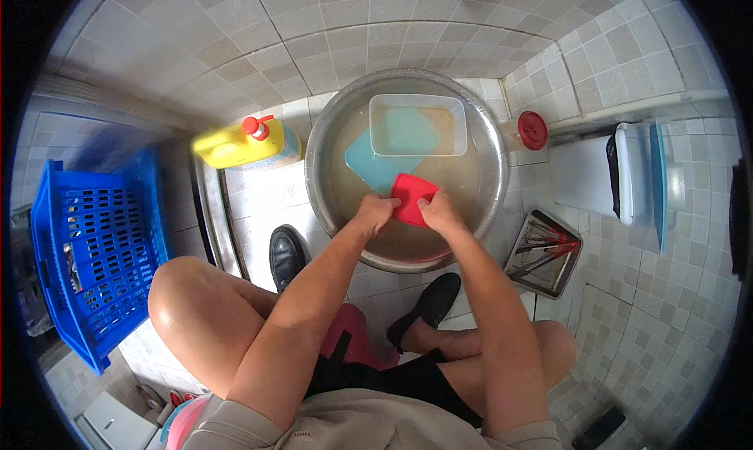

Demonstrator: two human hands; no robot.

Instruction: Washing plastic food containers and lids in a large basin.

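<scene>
Between my two hands is a small red plastic piece, square with rounded corners (414,190), held over the cloudy water of a large round metal basin (317,214). My left hand (376,210) grips its left edge, and my right hand (440,210) grips its right edge. Beyond it a clear rectangular plastic container (457,133) sits in the water. A light-blue flat sheet or lid (370,158) lies partly beneath that container and shows through it. What the fingers do on the underside of the red piece is hidden.
To the left stand a yellow jug with a red cap (235,147) and a blue slatted plastic crate (112,238). On the right are a jar with a red lid (532,130), a metal tray with several red-marked utensils (544,253) and a white plastic box (588,164). Tiled walls close in behind the basin.
</scene>
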